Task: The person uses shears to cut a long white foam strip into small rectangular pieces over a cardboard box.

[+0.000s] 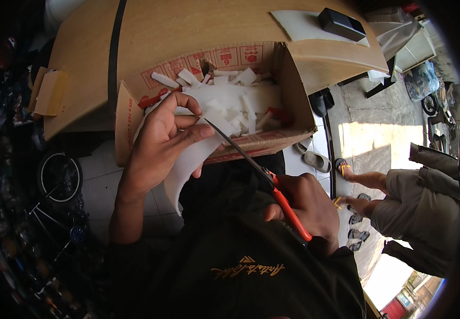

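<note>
My left hand [160,141] pinches the upper edge of a white foam sheet [187,162], which hangs curved below my fingers. In my right hand [307,204] is a pair of scissors [291,215] with red-orange handles. Their dark blades [235,146] point up and left, with the tips by my left fingertips at the sheet's edge. From this view I cannot tell whether the blades are parted. Just beyond my hands a cardboard box [301,101] stands open, holding many loose white foam pieces [246,77] and a few red items [280,114].
Behind the box is a wooden table [160,21] bearing a black box-shaped object [341,24] on a white sheet [293,24]. A small yellow carton [54,93] sits at the table's left end. A bicycle wheel [59,177] is at left; another person [416,204] stands at right near sandals [316,161].
</note>
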`<action>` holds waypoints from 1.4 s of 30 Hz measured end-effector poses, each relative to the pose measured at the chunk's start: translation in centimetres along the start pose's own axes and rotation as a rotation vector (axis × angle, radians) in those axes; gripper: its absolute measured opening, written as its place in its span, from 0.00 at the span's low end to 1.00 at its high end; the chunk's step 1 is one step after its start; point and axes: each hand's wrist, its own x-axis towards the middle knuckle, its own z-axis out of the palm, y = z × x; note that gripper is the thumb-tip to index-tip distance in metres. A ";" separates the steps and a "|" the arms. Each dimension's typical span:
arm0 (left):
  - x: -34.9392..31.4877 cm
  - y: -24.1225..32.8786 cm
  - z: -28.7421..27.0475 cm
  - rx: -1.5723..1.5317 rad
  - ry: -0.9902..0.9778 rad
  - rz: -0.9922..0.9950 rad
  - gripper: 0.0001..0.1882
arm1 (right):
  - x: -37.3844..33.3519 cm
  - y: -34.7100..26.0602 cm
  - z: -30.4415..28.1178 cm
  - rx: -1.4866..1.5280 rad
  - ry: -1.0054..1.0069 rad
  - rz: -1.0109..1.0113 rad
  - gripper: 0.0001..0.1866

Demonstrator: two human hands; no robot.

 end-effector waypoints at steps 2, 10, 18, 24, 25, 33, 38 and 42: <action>0.1 0.1 0.1 0.019 -0.004 0.003 0.16 | 0.0 -0.4 0.0 -0.007 0.027 0.007 0.36; 0.1 0.2 0.0 0.049 0.002 -0.049 0.20 | 0.3 -0.4 0.3 0.007 0.085 -0.008 0.31; -0.9 1.4 -0.6 0.169 0.034 -0.148 0.19 | 0.4 -0.2 0.4 0.056 0.101 0.043 0.25; -1.0 1.4 -0.7 0.146 0.048 -0.103 0.16 | 0.5 0.1 0.5 0.097 0.103 0.054 0.24; -0.9 1.4 -0.7 0.147 0.056 -0.101 0.16 | 0.4 0.3 0.5 0.109 0.103 0.062 0.26; -0.6 0.9 -0.7 0.130 0.102 -0.035 0.15 | -0.2 0.9 0.2 0.209 0.043 -0.048 0.43; -0.6 1.2 -0.6 0.106 0.082 -0.030 0.14 | -0.1 1.6 0.1 0.126 -0.069 0.002 0.43; -0.6 0.9 -0.4 0.088 0.069 -0.020 0.13 | 0.0 1.1 0.0 0.155 -0.104 -0.014 0.40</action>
